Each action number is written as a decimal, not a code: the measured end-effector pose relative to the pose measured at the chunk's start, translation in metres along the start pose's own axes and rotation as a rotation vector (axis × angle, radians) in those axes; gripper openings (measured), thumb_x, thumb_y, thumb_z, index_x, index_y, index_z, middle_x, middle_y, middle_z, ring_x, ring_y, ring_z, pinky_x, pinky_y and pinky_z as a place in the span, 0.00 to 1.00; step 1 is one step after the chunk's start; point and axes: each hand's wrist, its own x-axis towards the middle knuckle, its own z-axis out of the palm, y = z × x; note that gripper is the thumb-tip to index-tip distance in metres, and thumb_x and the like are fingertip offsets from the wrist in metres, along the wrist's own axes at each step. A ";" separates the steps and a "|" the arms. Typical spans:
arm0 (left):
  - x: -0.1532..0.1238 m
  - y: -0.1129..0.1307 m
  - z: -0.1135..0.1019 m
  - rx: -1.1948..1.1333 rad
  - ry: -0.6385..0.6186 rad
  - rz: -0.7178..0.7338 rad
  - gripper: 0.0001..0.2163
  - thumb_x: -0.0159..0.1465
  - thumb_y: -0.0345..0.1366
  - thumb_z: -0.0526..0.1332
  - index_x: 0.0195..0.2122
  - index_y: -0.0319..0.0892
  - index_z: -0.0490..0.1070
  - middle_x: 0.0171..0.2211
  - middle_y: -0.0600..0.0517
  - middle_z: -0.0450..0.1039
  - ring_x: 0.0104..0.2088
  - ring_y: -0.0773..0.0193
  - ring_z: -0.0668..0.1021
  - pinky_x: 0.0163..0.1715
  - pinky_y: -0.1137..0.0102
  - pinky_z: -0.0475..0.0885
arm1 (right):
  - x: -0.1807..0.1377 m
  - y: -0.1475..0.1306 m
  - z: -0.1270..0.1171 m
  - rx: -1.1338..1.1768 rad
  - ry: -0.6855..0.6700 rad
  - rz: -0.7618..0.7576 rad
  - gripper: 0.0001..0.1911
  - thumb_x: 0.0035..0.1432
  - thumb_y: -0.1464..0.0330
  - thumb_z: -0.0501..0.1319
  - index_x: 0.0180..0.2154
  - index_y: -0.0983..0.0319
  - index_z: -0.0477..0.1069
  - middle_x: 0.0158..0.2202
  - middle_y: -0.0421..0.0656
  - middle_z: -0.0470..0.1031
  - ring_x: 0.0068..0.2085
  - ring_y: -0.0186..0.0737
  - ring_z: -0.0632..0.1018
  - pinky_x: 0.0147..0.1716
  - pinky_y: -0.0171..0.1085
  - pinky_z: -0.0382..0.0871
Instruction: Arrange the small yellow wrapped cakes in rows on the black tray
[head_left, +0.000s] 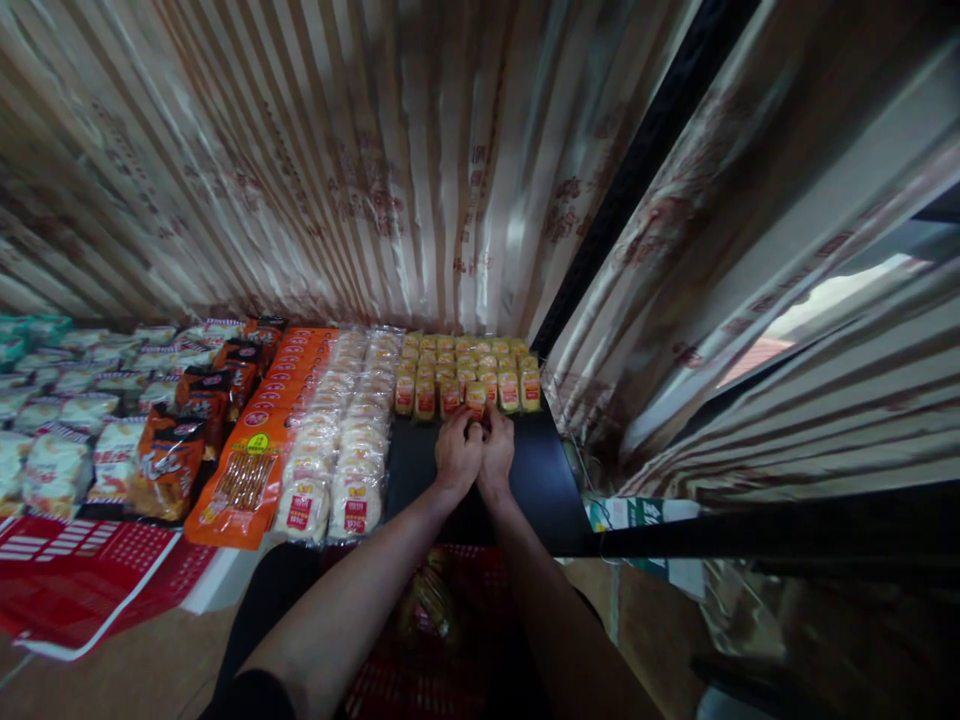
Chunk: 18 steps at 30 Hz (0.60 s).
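Observation:
My left hand [457, 450] and my right hand [496, 448] are pressed together on the black shelf top [540, 490], fingers curled round a small yellow snack packet [475, 400]. That packet sits at the front of several rows of identical yellow and red packets [465, 370] lined up toward the striped curtain. Both forearms reach up from the bottom of the view.
Left of the yellow packets lie rows of clear-wrapped round cakes [352, 440], orange packs [262, 440], dark orange bags [195, 420] and white packs [67, 440]. A red basket [442, 620] sits below my arms. Striped curtains [337, 170] hang behind and at right.

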 end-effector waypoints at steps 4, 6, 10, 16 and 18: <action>-0.003 0.002 -0.002 -0.021 0.016 -0.016 0.16 0.61 0.30 0.53 0.48 0.38 0.72 0.54 0.46 0.70 0.57 0.62 0.69 0.60 0.66 0.59 | 0.001 -0.002 0.000 0.006 -0.019 -0.004 0.28 0.50 0.65 0.52 0.53 0.65 0.68 0.41 0.49 0.68 0.39 0.42 0.72 0.44 0.43 0.71; -0.004 0.002 -0.004 -0.033 0.019 -0.016 0.16 0.61 0.31 0.52 0.48 0.39 0.72 0.54 0.46 0.70 0.57 0.63 0.69 0.60 0.67 0.59 | 0.001 -0.003 0.001 -0.009 -0.018 -0.004 0.28 0.50 0.65 0.53 0.53 0.66 0.68 0.41 0.50 0.68 0.39 0.42 0.73 0.44 0.44 0.70; -0.006 0.001 -0.008 -0.046 0.034 0.012 0.15 0.62 0.31 0.52 0.47 0.38 0.72 0.53 0.45 0.71 0.56 0.62 0.70 0.60 0.66 0.60 | 0.002 -0.005 0.000 -0.034 -0.006 -0.010 0.28 0.49 0.67 0.52 0.54 0.66 0.67 0.41 0.50 0.69 0.40 0.43 0.73 0.44 0.44 0.70; -0.009 -0.006 -0.012 -0.029 0.048 0.025 0.15 0.62 0.31 0.51 0.46 0.39 0.73 0.52 0.46 0.72 0.55 0.62 0.71 0.59 0.65 0.61 | -0.001 -0.007 0.000 -0.106 0.004 -0.051 0.27 0.49 0.69 0.51 0.53 0.64 0.68 0.43 0.50 0.72 0.43 0.45 0.72 0.47 0.47 0.68; -0.008 -0.007 -0.012 -0.012 0.039 0.024 0.15 0.61 0.31 0.51 0.46 0.38 0.73 0.51 0.46 0.72 0.54 0.62 0.71 0.59 0.65 0.61 | -0.003 -0.008 0.001 -0.093 0.010 -0.039 0.27 0.49 0.69 0.51 0.52 0.65 0.68 0.44 0.51 0.72 0.44 0.45 0.72 0.47 0.47 0.68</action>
